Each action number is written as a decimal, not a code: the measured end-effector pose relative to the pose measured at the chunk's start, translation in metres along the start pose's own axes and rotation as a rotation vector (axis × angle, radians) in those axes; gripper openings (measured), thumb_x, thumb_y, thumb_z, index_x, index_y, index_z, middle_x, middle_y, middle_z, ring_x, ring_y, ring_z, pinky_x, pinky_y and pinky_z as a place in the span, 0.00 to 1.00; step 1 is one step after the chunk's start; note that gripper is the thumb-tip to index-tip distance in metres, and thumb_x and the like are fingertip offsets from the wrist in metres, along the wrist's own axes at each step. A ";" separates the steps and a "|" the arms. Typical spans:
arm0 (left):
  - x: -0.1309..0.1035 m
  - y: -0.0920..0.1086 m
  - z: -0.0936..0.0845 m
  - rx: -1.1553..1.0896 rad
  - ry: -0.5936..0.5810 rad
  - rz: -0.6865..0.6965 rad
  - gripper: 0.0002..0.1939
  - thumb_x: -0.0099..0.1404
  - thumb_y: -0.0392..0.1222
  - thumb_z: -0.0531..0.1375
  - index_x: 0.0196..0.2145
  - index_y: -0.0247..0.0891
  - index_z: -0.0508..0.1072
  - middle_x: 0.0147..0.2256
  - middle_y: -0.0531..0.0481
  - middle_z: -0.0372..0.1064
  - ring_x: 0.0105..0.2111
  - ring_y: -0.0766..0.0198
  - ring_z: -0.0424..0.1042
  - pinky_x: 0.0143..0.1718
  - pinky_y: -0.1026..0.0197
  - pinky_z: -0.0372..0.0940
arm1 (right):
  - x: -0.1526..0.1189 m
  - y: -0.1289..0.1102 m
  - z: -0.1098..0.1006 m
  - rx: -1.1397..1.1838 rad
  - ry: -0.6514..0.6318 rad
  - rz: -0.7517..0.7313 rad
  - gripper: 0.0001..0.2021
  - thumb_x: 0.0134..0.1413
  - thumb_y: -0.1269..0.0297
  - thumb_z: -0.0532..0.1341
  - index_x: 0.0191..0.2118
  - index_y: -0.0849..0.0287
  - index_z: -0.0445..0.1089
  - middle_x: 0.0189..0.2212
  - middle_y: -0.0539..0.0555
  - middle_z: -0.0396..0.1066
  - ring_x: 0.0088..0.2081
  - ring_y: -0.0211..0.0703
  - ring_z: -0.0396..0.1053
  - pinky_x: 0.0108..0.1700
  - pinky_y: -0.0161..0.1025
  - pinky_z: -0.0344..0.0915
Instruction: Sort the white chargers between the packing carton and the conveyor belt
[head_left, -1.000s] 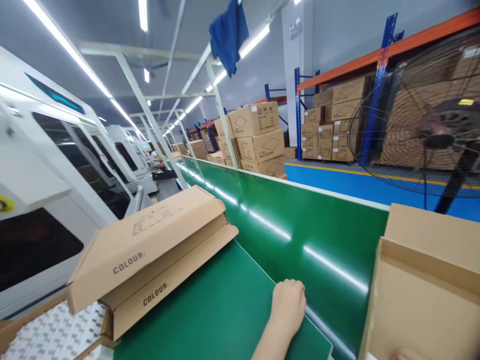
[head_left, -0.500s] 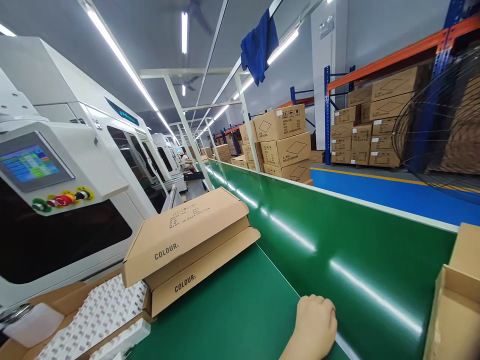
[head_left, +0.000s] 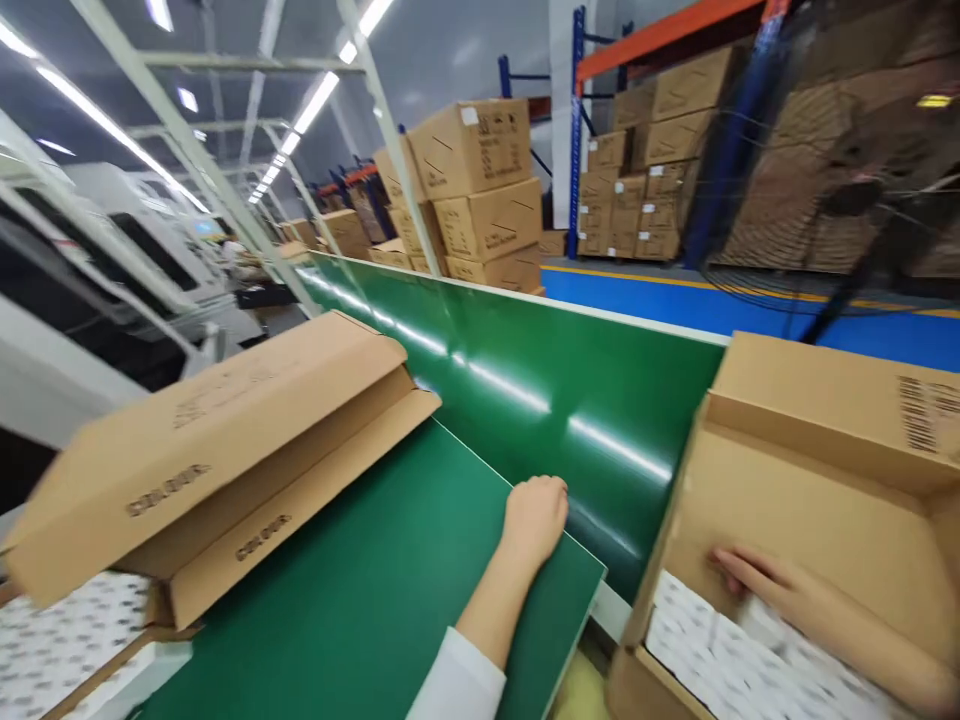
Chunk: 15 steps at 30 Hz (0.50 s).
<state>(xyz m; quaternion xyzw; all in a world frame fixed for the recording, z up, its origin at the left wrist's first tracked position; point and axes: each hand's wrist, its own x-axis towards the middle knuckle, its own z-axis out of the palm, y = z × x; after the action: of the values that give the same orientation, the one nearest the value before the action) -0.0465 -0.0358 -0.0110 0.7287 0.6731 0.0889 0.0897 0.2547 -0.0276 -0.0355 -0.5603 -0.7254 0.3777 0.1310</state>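
My left hand [head_left: 535, 518] is closed, its fingers curled over the far edge of the green tabletop [head_left: 360, 580], beside the green conveyor belt [head_left: 495, 330]. My right hand [head_left: 757, 575] reaches into the open carton [head_left: 795, 470] at the right, just above small white boxes [head_left: 720, 650] packed in its near part. Motion smears its fingers, so whether they grip a white box cannot be made out. At the left, another carton [head_left: 225, 400] marked "COLOUR:" lies with its flaps open, above a tray of white pieces [head_left: 82, 630].
Stacked cartons [head_left: 480, 190] stand beyond the conveyor. Behind the blue walkway [head_left: 622, 300] are a storage rack [head_left: 577, 130] with more boxes and a large fan [head_left: 862, 190]. White frame posts [head_left: 187, 150] and machines [head_left: 142, 240] line the left.
The view has swung right and down. My right hand and more of the right carton, with its white boxes, have come into view. My left hand stays closed at the tabletop edge.
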 end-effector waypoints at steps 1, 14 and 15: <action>0.001 0.000 0.000 -0.004 0.001 0.004 0.14 0.68 0.37 0.47 0.41 0.41 0.72 0.39 0.49 0.73 0.40 0.61 0.71 0.41 0.59 0.63 | -0.001 0.003 -0.001 0.018 -0.044 -0.001 0.23 0.54 0.44 0.47 0.22 0.53 0.66 0.24 0.54 0.74 0.31 0.50 0.72 0.37 0.41 0.68; -0.001 0.001 -0.003 -0.001 -0.002 0.004 0.15 0.69 0.36 0.46 0.41 0.41 0.72 0.37 0.51 0.73 0.39 0.63 0.70 0.39 0.61 0.61 | 0.000 0.025 -0.005 -0.013 0.059 0.121 0.23 0.58 0.51 0.42 0.36 0.55 0.71 0.28 0.53 0.74 0.33 0.50 0.72 0.38 0.43 0.67; -0.001 0.001 -0.002 -0.002 0.001 0.006 0.15 0.69 0.36 0.46 0.41 0.41 0.72 0.37 0.51 0.73 0.39 0.62 0.70 0.39 0.61 0.61 | 0.000 0.028 -0.005 -0.021 0.068 0.130 0.23 0.58 0.51 0.42 0.37 0.54 0.72 0.28 0.53 0.74 0.32 0.49 0.72 0.37 0.43 0.67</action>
<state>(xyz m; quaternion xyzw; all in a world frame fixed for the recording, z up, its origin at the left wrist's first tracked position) -0.0462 -0.0370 -0.0086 0.7306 0.6708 0.0904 0.0899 0.2772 -0.0228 -0.0517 -0.6200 -0.6866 0.3585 0.1249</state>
